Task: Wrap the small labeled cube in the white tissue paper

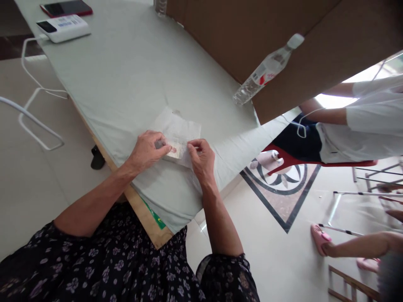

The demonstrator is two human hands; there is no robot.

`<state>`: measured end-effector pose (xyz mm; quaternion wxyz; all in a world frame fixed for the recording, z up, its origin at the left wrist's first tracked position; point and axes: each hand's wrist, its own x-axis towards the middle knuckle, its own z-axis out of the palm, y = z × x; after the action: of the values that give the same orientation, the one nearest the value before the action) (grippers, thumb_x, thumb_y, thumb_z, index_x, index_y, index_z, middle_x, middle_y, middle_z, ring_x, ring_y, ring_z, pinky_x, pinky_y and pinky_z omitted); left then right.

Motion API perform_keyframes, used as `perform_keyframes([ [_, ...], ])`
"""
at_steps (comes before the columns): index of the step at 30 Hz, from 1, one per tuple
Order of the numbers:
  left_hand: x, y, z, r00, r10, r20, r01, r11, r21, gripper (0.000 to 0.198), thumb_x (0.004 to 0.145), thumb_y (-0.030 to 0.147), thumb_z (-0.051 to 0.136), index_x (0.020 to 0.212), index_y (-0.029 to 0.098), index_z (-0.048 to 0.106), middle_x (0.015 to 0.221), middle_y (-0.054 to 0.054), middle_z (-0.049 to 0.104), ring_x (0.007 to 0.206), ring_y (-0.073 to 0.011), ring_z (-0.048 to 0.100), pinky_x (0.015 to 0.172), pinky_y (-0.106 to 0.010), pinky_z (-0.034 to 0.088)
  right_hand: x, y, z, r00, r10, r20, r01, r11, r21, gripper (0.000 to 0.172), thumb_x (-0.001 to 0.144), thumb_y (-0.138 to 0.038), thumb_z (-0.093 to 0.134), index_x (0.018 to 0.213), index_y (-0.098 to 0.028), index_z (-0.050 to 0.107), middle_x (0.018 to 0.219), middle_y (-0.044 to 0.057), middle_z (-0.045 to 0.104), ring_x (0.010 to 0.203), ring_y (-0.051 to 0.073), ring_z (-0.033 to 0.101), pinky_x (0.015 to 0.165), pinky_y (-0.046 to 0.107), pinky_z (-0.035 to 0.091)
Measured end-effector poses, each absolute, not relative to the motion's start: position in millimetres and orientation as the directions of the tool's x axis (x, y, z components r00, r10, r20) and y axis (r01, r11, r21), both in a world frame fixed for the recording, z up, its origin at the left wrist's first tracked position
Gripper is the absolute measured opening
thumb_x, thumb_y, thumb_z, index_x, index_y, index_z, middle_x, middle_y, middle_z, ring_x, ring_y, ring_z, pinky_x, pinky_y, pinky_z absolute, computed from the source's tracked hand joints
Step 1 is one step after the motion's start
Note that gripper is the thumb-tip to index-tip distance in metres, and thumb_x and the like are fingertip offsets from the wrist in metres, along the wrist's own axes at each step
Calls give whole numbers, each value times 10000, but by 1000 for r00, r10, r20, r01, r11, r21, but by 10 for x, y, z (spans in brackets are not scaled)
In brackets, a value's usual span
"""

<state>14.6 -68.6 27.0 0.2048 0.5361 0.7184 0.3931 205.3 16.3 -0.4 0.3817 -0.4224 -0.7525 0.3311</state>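
A small pale, flat packet (179, 152) with a reddish-brown mark lies near the table corner; its exact kind is unclear. Spread beneath and behind it is a thin whitish, see-through sheet (179, 126), creased and reaching toward the right wrist. My left hand (147, 149) grips the packet's left end, its thumb on top and its fingers curled behind. At the opposite side, my right hand (201, 157) pinches the edge of the sheet between thumb and forefinger.
A plastic bottle (267, 71) leans by a large cardboard box (226, 37). On the pale tablecloth (126, 63), a phone (67, 7) and a white device (64, 28) with a cable lie at the far left. Another person (374, 121) sits at right.
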Motion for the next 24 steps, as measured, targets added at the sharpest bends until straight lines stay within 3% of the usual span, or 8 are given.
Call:
perform_keyframes([
  [3,156,-690,252,-365,923,126,605,132,785,120,791,305,705,737,212,653,872,-26,757,929,-229,675,972,-403,528,2174,53,79,-264,762,591,525,627,-575,137,991,-302,570,943,-233,679,1009,72,771,997,233,694,936,430,509],
  [6,155,-699,232,-365,921,136,603,122,788,116,804,312,702,758,212,664,891,-29,758,949,-230,678,981,-396,521,2198,-192,164,-381,616,689,543,752,-372,113,1015,-236,578,983,-248,686,1034,69,775,987,231,700,909,428,510],
  [9,158,-690,222,-361,920,154,614,109,782,102,809,307,698,778,214,669,910,-35,760,991,-239,681,987,-392,516,2090,-367,153,-600,541,589,429,840,-334,196,1030,-203,530,1131,-240,693,1197,101,758,1123,248,686,978,445,533],
  [12,149,-684,245,-347,926,150,635,114,764,119,810,318,693,774,210,659,885,-41,748,980,-243,673,958,-386,519,1966,-356,87,-711,542,447,425,838,-341,316,1032,-209,510,1315,-194,651,1361,148,704,1283,286,616,1074,485,507],
  [21,-160,-927,269,-450,892,48,613,269,743,181,844,373,636,879,197,659,787,-2,653,724,-166,578,737,-304,487,1891,-259,205,-787,520,333,514,850,-114,296,1048,-284,568,1338,-258,626,1284,97,698,1169,270,573,951,411,423],
  [24,-202,-955,234,-510,856,82,653,323,685,319,816,390,692,1060,184,680,974,-42,691,749,-164,597,793,-323,522,1850,-230,221,-796,517,314,527,848,-58,282,1059,-330,557,1329,-281,623,1239,81,685,1123,261,548,938,413,390],
])
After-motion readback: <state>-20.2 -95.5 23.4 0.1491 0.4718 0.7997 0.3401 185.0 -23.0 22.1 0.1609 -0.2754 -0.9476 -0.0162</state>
